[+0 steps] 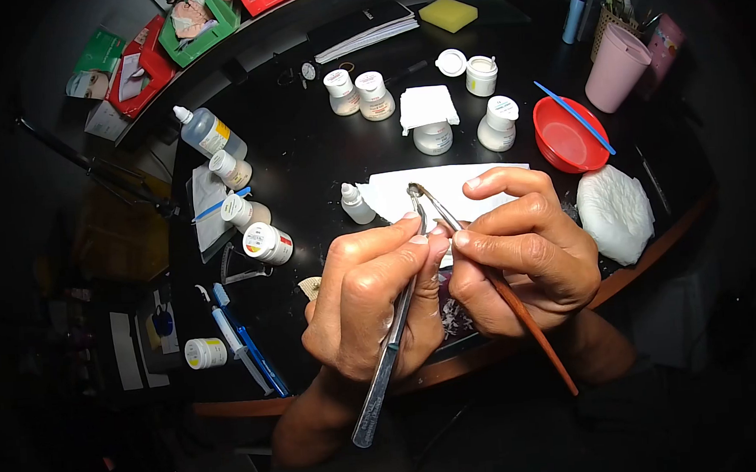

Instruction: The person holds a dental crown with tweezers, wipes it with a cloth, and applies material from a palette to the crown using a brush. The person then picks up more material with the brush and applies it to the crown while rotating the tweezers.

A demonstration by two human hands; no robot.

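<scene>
My left hand (pixel 368 292) is closed around a pair of metal tweezers (pixel 384 377), their tips pointing away from me. A small dark piece (pixel 413 191) sits at the tips, too small to make out clearly. My right hand (pixel 533 258) pinches a thin brush (pixel 526 322) with a reddish-brown wooden handle, its index finger raised off the handle. The brush's bristles meet the small piece or lie right beside it. Beneath both tools lies a white paper towel (pixel 495 183), partly covered by my hands. A small white dropper bottle (pixel 357 204) stands at its left edge.
Powder jars (pixel 376 99) stand at the back, one jar (pixel 433 137) topped with folded tissue. At right are a red bowl (pixel 553 146) with a blue stick (pixel 573 116) across it, white wadding (pixel 615 215) and a pink cup (pixel 617 70). More bottles (pixel 212 133) line the left.
</scene>
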